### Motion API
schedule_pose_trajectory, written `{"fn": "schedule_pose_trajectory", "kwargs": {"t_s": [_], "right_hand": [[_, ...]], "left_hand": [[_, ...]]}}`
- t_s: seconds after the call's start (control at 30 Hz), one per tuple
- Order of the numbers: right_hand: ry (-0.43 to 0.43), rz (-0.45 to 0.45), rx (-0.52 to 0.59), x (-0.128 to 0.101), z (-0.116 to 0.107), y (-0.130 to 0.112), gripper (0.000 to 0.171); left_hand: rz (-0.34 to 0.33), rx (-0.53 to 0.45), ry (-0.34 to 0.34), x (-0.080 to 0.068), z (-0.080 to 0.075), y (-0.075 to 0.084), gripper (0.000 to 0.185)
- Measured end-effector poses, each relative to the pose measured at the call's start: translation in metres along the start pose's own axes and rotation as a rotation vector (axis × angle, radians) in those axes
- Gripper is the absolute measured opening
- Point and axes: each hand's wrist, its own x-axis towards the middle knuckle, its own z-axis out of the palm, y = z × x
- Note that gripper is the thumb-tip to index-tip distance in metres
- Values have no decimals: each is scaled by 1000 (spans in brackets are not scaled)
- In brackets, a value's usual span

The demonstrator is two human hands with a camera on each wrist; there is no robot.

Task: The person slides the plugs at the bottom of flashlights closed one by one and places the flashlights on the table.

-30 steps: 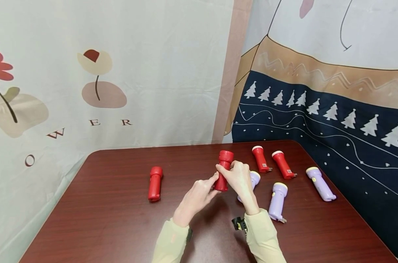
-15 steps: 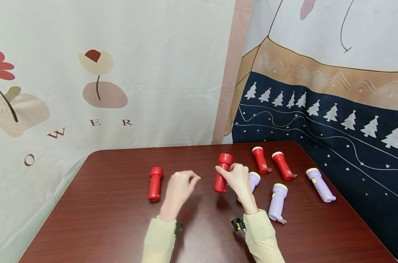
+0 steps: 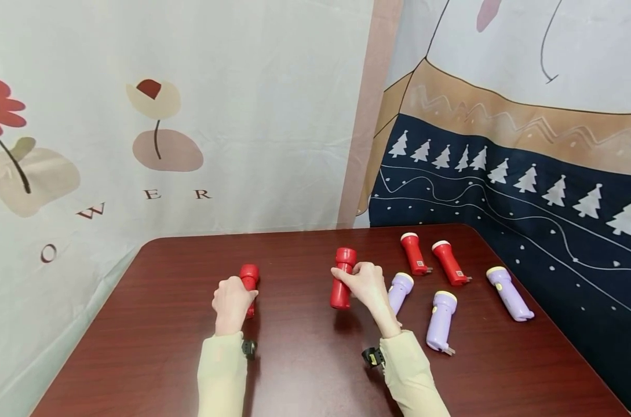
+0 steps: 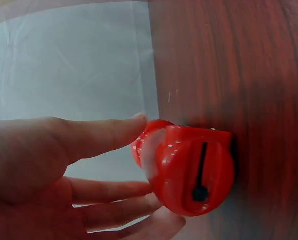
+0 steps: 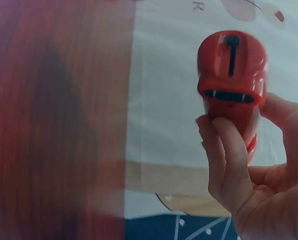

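My right hand [image 3: 356,282] grips a red flashlight [image 3: 342,279] around its middle and holds it nearly upright above the dark wooden table [image 3: 153,341]. In the right wrist view its tail end [image 5: 232,70] faces the camera, with my fingers [image 5: 222,150] wrapped round the body. My left hand [image 3: 235,296] is at a second red flashlight [image 3: 250,273] lying on the table's left part. The left wrist view shows the thumb [image 4: 104,137] over that flashlight [image 4: 193,172] and the other fingers [image 4: 124,210] curled under it.
To the right lie two more red flashlights [image 3: 413,253] [image 3: 448,262] and three purple ones [image 3: 399,291] [image 3: 440,320] [image 3: 509,285]. Printed cloth hangs behind the table and along its right side. Small black wrist cameras [image 3: 372,356] sit at both cuffs.
My left hand let go of the raised flashlight and swept left to the flashlight lying on the table. My right hand carried its flashlight slightly left and lower.
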Motion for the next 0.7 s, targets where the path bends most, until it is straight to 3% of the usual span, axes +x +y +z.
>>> {"fn": "schedule_pose_trajectory", "kwargs": {"t_s": [0.17,0.3,0.53,0.7], "right_hand": [[-62,-5,4,4,18,-6,44],[-103,-26,10,7,37,-15,44],[-204,-11,121,12,80,-31,44],[-233,-26,91,15,110,-41,42]], "left_hand": [[-18,-10,-43,1,1,-4,29],[-24,-22,-36,1,2,-5,28],[-40,-28,-12,2,4,-5,27],[-46,-15,-11,2,3,-6,30]]}}
